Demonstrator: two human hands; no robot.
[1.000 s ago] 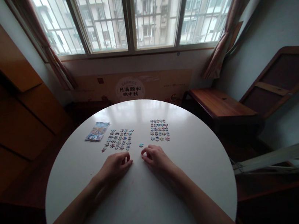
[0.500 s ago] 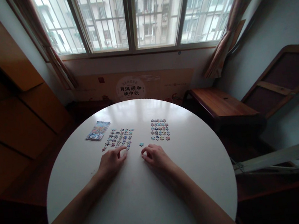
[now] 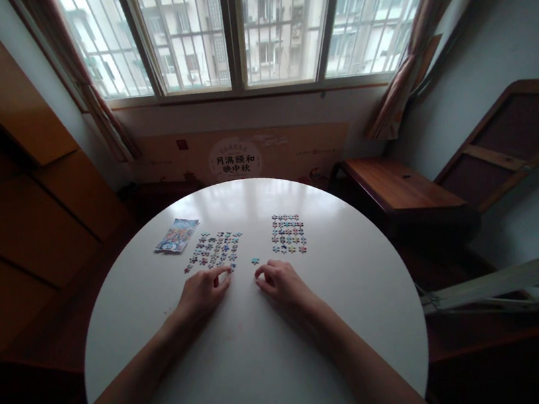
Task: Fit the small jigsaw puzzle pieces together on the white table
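My left hand rests on the white round table, its index finger and thumb brought together at a small puzzle piece. That piece lies at the near right corner of a loose group of puzzle pieces. My right hand rests on the tabletop with bent fingers, thumb and index slightly apart, nothing visible between them. Just beyond its fingertips lies a single teal puzzle piece, untouched. Farther right, more puzzle pieces are laid out in neat rows.
A colourful printed picture sheet lies left of the pieces. Behind the table are a printed banner and a barred window. A wooden bench stands at right, a wooden cabinet at left.
My left index fingertip has shifted slightly right and toward me, closing on the near corner piece. My right hand and the lone piece have stayed in place.
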